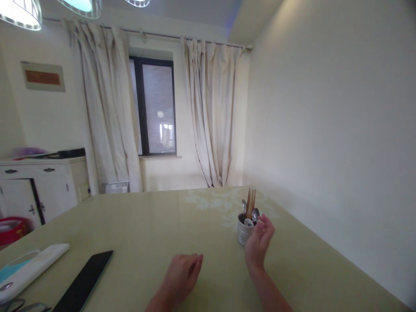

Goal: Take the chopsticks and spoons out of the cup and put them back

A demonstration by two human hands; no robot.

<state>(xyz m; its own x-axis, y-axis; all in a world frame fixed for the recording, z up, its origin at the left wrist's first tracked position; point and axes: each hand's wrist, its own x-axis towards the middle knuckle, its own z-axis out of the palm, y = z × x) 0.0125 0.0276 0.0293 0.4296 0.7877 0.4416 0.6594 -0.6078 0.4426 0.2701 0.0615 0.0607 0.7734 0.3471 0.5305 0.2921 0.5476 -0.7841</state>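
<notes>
Head view, clock positions about its centre. Left hand (182, 274): at between 6 and 7 o'clock, over the near table (146, 225); fingers folded in, thumb alongside; nothing visible in the grasp. Black flat slab (82, 281): at 8 o'clock, lying aslant on the table. Grey cables (32, 307): at 8 o'clock, lower edge. White oblong case (42, 266): at 8 o'clock, beyond the slab; light-blue cloth piece (13, 271) with a white loop, just beside it. Right hand (258, 247): at 5 o'clock, in front of the cutlery holder and to its right; fingers bent, tips near the rim; cannot tell whether they touch or grip a utensil. Cutlery holder (243, 234), pale, perforated: at 5 o'clock, upright on the table, partly hidden by the right hand. Contents: brown chopsticks (249, 203), upright; metal spoons (255, 213); one white rounded piece (248, 222). Red basin (14, 229): between 8 and 9 o'clock. White cabinet (58, 182), dark handles: at 9 o'clock. Cream curtains (214, 104): at 10 and 12 o'clock. Dark-framed window (159, 108): at 10 o'clock, between the curtains.
</notes>
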